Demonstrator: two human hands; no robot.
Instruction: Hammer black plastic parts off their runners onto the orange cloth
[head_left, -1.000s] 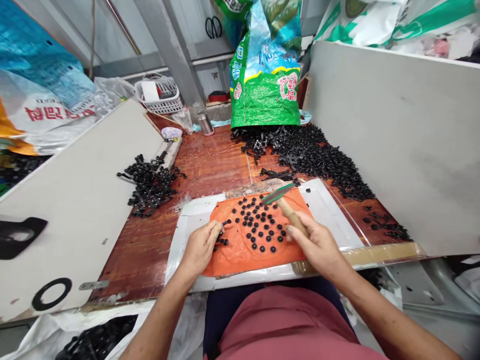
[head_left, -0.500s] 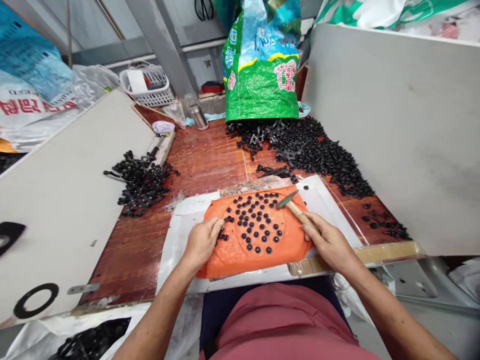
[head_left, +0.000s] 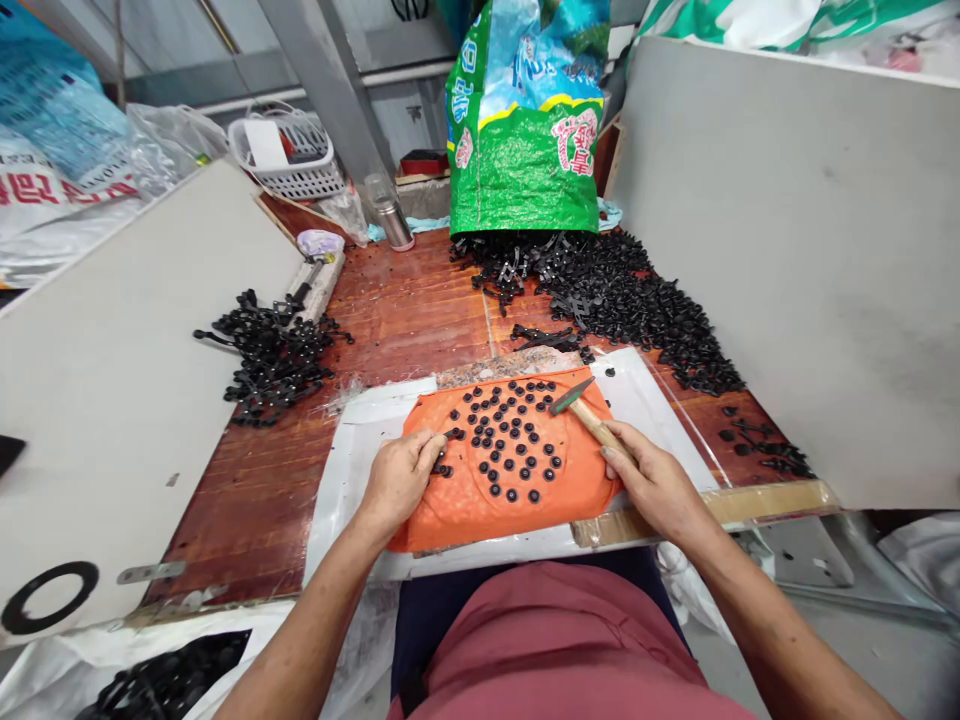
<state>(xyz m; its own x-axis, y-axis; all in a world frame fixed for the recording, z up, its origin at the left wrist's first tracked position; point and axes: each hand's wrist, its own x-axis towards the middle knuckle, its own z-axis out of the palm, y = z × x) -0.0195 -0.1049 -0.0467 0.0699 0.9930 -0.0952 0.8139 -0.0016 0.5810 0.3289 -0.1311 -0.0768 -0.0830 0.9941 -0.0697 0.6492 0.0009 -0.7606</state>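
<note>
The right grip (head_left: 656, 480) is closed round a hammer (head_left: 595, 424); the left grip (head_left: 397, 478) pinches small black pieces (head_left: 455, 433) over the orange cloth (head_left: 480, 515)

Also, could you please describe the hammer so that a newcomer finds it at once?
Start from the orange cloth, dotted with small black pieces. At its right side, the right hand grips the hammer by its wooden handle. Its narrow, greenish head and pale handle set it apart from the black pieces beside it.
</note>
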